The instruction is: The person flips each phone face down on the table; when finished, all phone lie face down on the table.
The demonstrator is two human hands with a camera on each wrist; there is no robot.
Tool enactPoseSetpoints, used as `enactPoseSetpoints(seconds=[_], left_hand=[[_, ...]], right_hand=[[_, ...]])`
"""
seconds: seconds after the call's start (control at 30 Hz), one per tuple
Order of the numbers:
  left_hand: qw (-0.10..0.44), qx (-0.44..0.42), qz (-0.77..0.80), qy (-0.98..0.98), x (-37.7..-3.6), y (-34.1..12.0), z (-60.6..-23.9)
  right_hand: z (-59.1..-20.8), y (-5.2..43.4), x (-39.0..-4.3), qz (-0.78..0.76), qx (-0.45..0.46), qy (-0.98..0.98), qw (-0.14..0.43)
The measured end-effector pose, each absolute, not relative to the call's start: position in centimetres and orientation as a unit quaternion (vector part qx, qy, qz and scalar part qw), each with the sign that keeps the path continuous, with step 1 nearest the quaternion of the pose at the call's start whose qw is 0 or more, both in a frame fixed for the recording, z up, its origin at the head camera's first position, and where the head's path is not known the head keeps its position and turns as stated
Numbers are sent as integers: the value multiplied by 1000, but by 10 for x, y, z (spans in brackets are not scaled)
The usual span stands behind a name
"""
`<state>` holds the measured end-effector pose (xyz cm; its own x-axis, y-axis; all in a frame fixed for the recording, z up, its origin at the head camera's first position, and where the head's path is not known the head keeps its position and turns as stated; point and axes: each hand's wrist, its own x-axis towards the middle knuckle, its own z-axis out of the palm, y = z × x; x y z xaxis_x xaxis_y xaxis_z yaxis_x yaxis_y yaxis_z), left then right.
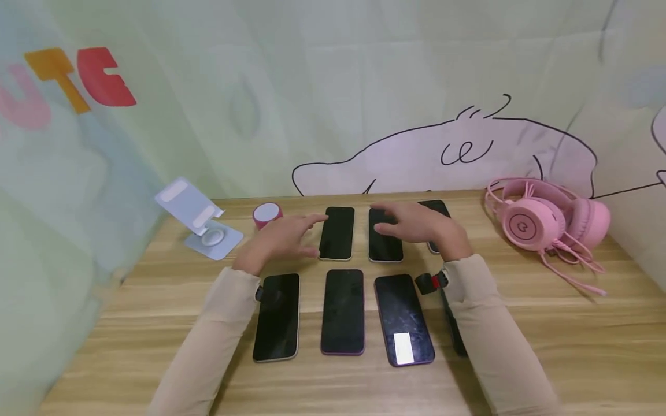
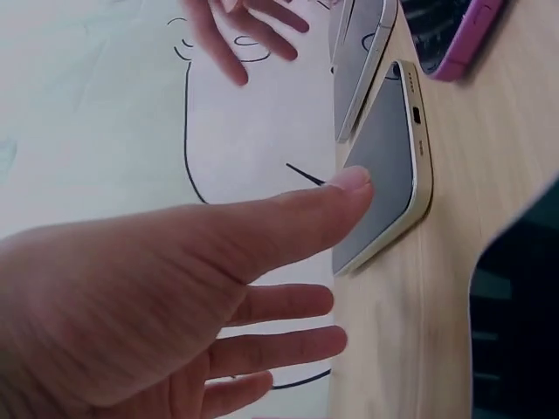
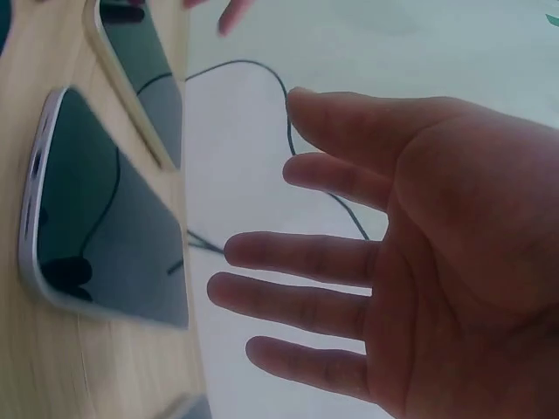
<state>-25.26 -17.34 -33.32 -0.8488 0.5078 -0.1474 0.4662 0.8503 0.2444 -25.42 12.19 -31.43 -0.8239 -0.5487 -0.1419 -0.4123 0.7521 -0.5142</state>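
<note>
My left hand (image 1: 281,240) hovers beside the left phone (image 1: 337,234) of the back row, fingers extended and nothing held. In the left wrist view its thumb overlaps that pale-edged phone (image 2: 397,166); whether they touch I cannot tell. My right hand (image 1: 416,222) is held over the middle back phone (image 1: 386,242), partly covering it. The right wrist view shows the right palm (image 3: 472,253) bare, with fingers spread, and a silver-edged phone (image 3: 105,218) to its left. Another back-row phone (image 1: 437,206) lies partly hidden behind the right hand.
Several dark-screened phones lie in a front row, among them a purple-edged one (image 1: 343,312); the right forearm partly hides the rightmost (image 1: 454,326). A folding stand (image 1: 192,208) and a round pink-and-white object (image 1: 266,212) are at left. Pink headphones (image 1: 536,222) lie at right, before a curtain.
</note>
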Motion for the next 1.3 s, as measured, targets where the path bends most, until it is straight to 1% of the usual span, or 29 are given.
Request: enactPoseSetpoints(seconds=[0.2,0.37,0.63,0.87,1.17,1.3], left_hand=[[159,239,132,949,-264,-164,-335],[181,224,129,949,-267,-160,-339],[174,216,119,954,-267,-156,-340],[169,222,87,956,-267,-151,-343],[172,201,27,964,-259,-136,-347],[156,203,3,967,-256,-129,-346]], right_hand=[[-317,101,-264,-230,-267,920,171],[-322,90,-266,-233,-270,913,199],[-329,89,-270,-239,-277,906,211],[-330,86,-269,-245,-277,895,250],[-338,78,-270,-237,-284,890,266],[-335,75,-269,-241,-296,885,267]])
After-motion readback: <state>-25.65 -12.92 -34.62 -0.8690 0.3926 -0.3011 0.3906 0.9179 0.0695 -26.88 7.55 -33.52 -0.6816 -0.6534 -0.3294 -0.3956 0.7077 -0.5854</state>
